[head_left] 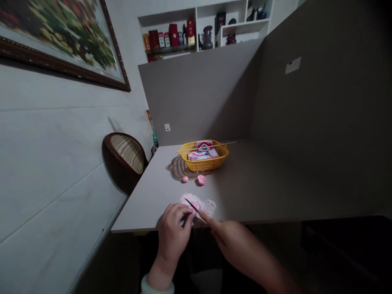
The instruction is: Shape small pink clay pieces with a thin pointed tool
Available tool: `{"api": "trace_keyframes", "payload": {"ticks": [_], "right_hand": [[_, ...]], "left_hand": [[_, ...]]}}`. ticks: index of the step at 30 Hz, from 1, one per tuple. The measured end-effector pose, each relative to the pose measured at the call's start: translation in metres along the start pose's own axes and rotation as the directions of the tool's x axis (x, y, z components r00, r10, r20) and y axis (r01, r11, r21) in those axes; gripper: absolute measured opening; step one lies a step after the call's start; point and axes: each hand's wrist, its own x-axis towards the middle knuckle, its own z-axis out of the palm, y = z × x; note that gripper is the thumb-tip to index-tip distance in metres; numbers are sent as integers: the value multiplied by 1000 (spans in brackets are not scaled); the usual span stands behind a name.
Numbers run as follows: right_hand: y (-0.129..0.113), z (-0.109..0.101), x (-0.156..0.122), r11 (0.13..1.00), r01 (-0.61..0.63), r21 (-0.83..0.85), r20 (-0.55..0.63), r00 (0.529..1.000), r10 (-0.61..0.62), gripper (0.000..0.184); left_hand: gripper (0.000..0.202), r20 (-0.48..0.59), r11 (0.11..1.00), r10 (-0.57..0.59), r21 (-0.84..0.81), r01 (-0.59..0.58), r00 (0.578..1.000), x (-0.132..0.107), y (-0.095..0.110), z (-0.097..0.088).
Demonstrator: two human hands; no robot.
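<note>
Near the table's front edge, my left hand [175, 223] pinches a small pink piece [195, 205], soap or clay by its look, between thumb and fingers. My right hand [226, 233] is closed around a knife, its index finger stretched along the back. The dark, thin knife blade [190, 203] lies across the pink piece and points up and left. The handle is hidden in the right hand. Pale pink shavings [185, 198] are spread beneath and around the piece. Farther back on the table sit a small pink ball [185, 179] and a larger grooved pink lump [201, 179].
A yellow plastic basket [205, 165] holding several pink-and-white boxes [203, 155] stands at the back, with a thin stick [225, 143] across its rim. Grey panels [202, 98] border the table [147, 204]. A brown rounded stool-like object [125, 159] is at the left.
</note>
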Motion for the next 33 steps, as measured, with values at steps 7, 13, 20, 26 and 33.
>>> {"api": "trace_keyframes", "payload": {"ticks": [7, 13, 20, 26, 33], "right_hand": [[10, 5, -29, 998, -24, 64, -19, 999, 25, 62], [-1, 0, -4, 1000, -6, 17, -23, 1000, 6, 63], [7, 3, -26, 993, -57, 98, 16, 998, 56, 64], [2, 2, -11, 999, -35, 37, 1, 999, 35, 64], [8, 6, -24, 997, -43, 69, -18, 999, 44, 63]], "left_hand": [[6, 0, 1000, -3, 20, 3, 1000, -2, -1, 0], [6, -17, 1000, 2, 30, -2, 1000, 0, -1, 1], [5, -7, 1000, -4, 3, 4, 1000, 0, 2, -1], [5, -3, 1000, -6, 0, 6, 1000, -2, 0, 0], [5, -3, 1000, -11, 1, 11, 1000, -2, -1, 1]]}}
